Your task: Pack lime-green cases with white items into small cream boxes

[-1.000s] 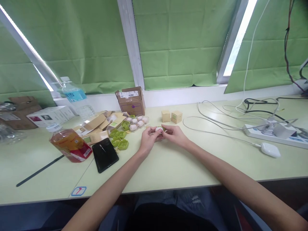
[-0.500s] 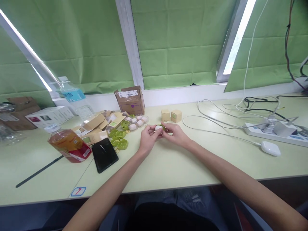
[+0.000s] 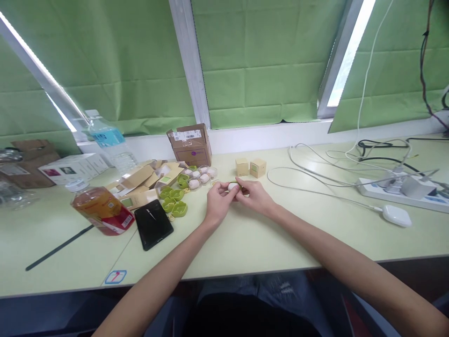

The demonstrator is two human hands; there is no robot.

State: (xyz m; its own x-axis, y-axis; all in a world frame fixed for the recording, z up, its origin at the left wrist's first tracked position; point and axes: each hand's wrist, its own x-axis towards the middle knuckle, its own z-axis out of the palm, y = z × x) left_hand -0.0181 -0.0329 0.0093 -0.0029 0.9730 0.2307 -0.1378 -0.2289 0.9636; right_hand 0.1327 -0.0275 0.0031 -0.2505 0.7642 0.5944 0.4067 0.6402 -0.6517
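Observation:
Between the fingertips of both hands sits a small round white piece (image 3: pixel 233 186) with a green edge. My left hand (image 3: pixel 218 201) grips it from the left, fingers closed around it. My right hand (image 3: pixel 254 195) pinches it from the right, thumb and fingers on the green edge. Just behind the hands stand two small cardboard boxes (image 3: pixel 258 168). To the left lie several green cases (image 3: pixel 179 209) and a clear tray holding several white round pieces (image 3: pixel 204 178). The fingers partly cover the held piece.
Flattened cardboard packaging (image 3: pixel 140 179), a black tablet (image 3: pixel 153 224), an orange drink bottle (image 3: pixel 101 209) and a water bottle (image 3: pixel 111 142) are on the left. An open carton (image 3: pixel 191 147) stands behind. Cables, a white charging case (image 3: pixel 396 216) and a power strip (image 3: pixel 372 188) lie right.
The green edge of the held piece shows less between my fingers. Both hands stay nearly in place, and the whole view has shifted very slightly.

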